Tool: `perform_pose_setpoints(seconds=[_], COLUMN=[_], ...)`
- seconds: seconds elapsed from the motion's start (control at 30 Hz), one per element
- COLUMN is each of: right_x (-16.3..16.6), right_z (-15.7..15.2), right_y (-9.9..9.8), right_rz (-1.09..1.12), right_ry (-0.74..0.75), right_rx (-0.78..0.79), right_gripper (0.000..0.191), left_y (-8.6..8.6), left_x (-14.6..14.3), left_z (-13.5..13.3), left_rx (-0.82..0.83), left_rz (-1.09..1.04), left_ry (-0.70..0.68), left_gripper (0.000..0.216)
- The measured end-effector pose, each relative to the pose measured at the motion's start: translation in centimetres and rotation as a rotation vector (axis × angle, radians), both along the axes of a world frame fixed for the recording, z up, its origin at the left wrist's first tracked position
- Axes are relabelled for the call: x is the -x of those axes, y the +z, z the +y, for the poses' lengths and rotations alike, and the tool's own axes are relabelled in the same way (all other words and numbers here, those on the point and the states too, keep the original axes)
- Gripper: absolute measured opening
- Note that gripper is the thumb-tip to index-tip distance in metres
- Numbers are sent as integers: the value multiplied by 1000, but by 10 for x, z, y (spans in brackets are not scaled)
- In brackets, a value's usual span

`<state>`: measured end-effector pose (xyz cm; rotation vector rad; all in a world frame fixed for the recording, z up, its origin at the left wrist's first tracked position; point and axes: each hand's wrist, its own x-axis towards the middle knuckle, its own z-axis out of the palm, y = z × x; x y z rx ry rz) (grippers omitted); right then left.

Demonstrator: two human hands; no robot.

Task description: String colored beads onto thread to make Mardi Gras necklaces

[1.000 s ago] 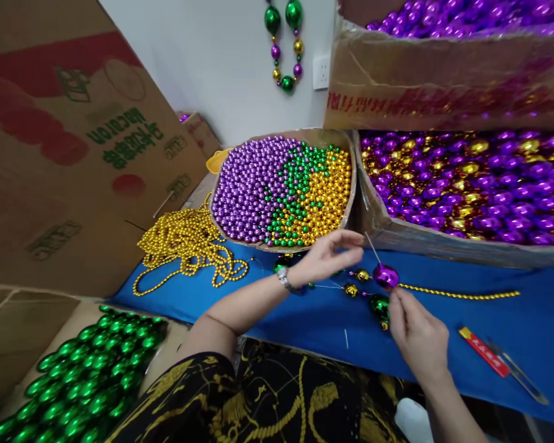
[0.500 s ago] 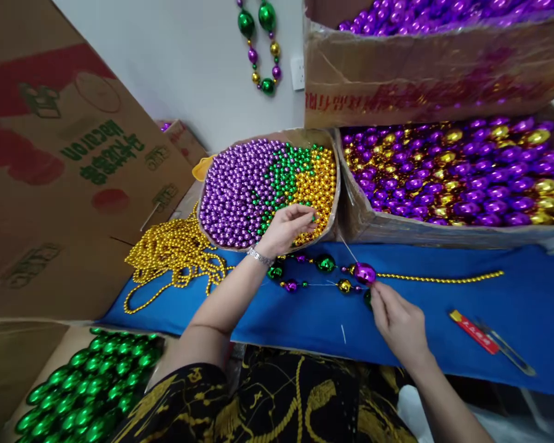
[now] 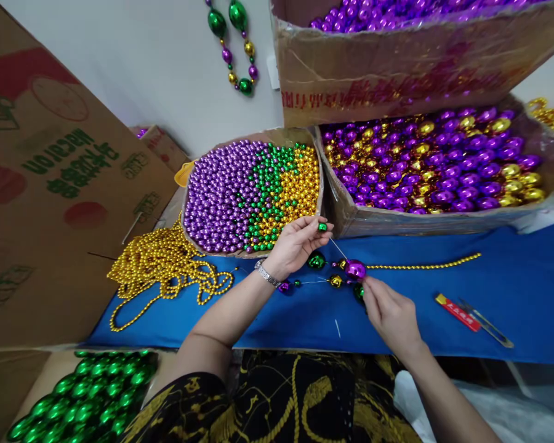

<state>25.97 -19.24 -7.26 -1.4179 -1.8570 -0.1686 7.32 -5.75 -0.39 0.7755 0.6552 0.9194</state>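
Between the thumb and fingertips of my left hand (image 3: 301, 243) is a small green bead (image 3: 322, 227), held at the near right corner of the box of small beads. A pale string (image 3: 338, 248) runs from near that bead down to a large purple bead (image 3: 355, 269). My right hand (image 3: 392, 311) pinches at this purple bead, its other fingers curled. Around it on the blue cloth lie strung beads: a green bead (image 3: 316, 261), a gold bead (image 3: 335, 280) and a smaller purple bead (image 3: 284, 287). My left wrist partly covers the strand.
An open box (image 3: 253, 252) holds small purple, green and gold beads. Beside it stands a box (image 3: 397, 223) of larger purple and gold beads. Gold bead chains (image 3: 161, 264) are heaped left. A red-and-yellow cutter (image 3: 459, 312) lies right. Large green beads (image 3: 87, 394) sit lower left.
My left hand has come out of the small-bead box toward the string, bringing a green bead. My right hand stays at the purple bead. The whole view has shifted.
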Motion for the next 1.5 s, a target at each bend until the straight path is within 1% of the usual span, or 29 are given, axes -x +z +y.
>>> perform_pose_setpoints(seconds=[0.1, 0.2, 0.27, 0.33, 0.4, 0.47, 0.5, 0.57, 0.6, 0.63, 0.67, 0.7, 0.77, 0.83, 0.9, 0.93, 1.0, 1.07, 1.1, 1.13, 1.17, 1.2, 1.23, 1.27, 1.33, 1.37, 1.43, 1.5], right_x=[-1, -2, -3, -3, -5, -8, -11, -17, -21, -24, -28, -31, -36, -40, -44, -46, -49, -51, -52, -53, -54, -54, -53, -52, -48, -46, -39, -32], right_z=[0, -1, 0, 0, 1, 0, -1, -3, -5, -6, -7, -8, -10, -11, -12, -13, -14, -16, -16, -18, -19, -19, -20, -20, -19, -18, -15, -10], right_y=[-3, -6, -7, -7, -4, -1, 1, 2, 3, 2, 2, 1, 0, -2, -3, -3, -4, -5, -5, -4, -4, -3, -2, -1, 1, 2, 3, 2], right_rz=[10, -27, -64, -57, -5, 53, 78, 120, 139, 156, 171, 183, 198, 206, 211, 215, 224, 235, 238, 238, 233, 227, 221, 215, 208, 205, 195, 173], right_ry=[-5, -30, -63, -86, -82, -83, -95, -129, -145, -158, -168, -174, -180, -178, -180, -184, -197, -204, -208, -213, -219, -226, -234, -239, -234, -222, -185, -141], right_rx=[12, 22, 16, -6, -37, -61, -66, -63, -60, -54, -49, -45, -42, -44, -44, -41, -42, -33, -31, -29, -31, -34, -40, -44, -45, -47, -50, -54], right_gripper=[21, 21, 21, 20, 19, 18, 17, 15, 14, 13, 13, 12, 12, 13, 13, 13, 13, 13, 13, 12, 12, 12, 12, 11, 12, 12, 14, 15], left_y=[1, 0, -1, 0, 7, 21, 30, 47, 54, 59, 62, 61, 54, 42, 31, 27, 23, 26, 30, 35, 40, 46, 52, 57, 63, 63, 56, 43], left_x=[-2, -5, -7, -11, -15, -23, -29, -50, -65, -83, -103, -126, -173, -214, -243, -252, -261, -258, -252, -242, -229, -213, -194, -174, -132, -113, -81, -61], left_z=[-2, -3, -5, -9, -12, -11, -7, 10, 22, 36, 50, 65, 89, 104, 111, 113, 116, 119, 121, 121, 120, 116, 110, 102, 78, 65, 40, 21], left_rx=[-16, -68, -119, -198, -318, -472, -554, -725, -813, -904, -1000, -1093, -1226, -1230, -1181, -1161, -1164, -1218, -1263, -1307, -1328, -1305, -1234, -1113, -787, -632, -376, -200], left_rz=[17, 31, 55, 106, 175, 229, 247, 287, 313, 350, 395, 447, 599, 835, 1008, 1048, 1080, 1132, 1130, 1088, 995, 858, 701, 549, 332, 253, 131, 38], left_ry=[7, 5, 21, 21, -64, -185, -211, -166, -139, -141, -191, -278, -464, -570, -604, -611, -634, -684, -697, -698, -682, -654, -620, -580, -493, -434, -330, -241], left_gripper=[18, 22, 23, 22, 22, 28, 31, 28, 23, 18, 13, 9, 12, 22, 28, 29, 25, 18, 15, 14, 15, 17, 20, 24, 32, 35, 38, 35])
